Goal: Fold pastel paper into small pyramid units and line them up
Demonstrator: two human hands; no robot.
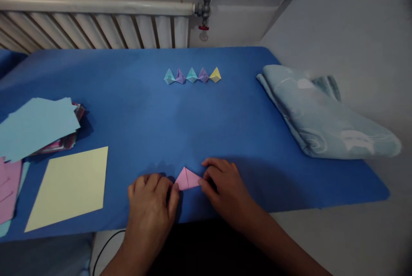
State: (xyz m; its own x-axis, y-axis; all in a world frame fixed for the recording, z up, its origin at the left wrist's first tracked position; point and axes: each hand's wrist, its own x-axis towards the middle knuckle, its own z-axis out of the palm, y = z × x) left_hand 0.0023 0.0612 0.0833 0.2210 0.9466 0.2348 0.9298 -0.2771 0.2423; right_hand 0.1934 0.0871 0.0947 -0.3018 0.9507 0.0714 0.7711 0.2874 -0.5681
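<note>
A small pink folded paper (pixel 187 179) lies near the front edge of the blue table, its point turned away from me and a crease down its middle. My left hand (pixel 151 201) is at its left corner, thumb against the paper and the other fingers curled. At the right corner, my right hand (pixel 225 188) has its thumb on the paper, with the index finger bent above. Both hands are closed around the corners. Farther back stands a row of several small folded paper pieces in blue, purple and yellow (pixel 215 75).
A yellow sheet (pixel 71 186) lies left of my hands. Beyond it is a stack of light blue sheets (pixel 38 123), with pink sheets (pixel 9 192) at the left edge. A folded blanket (pixel 322 115) rests on the right. A radiator (pixel 96 27) runs behind the blue table (pixel 138 108).
</note>
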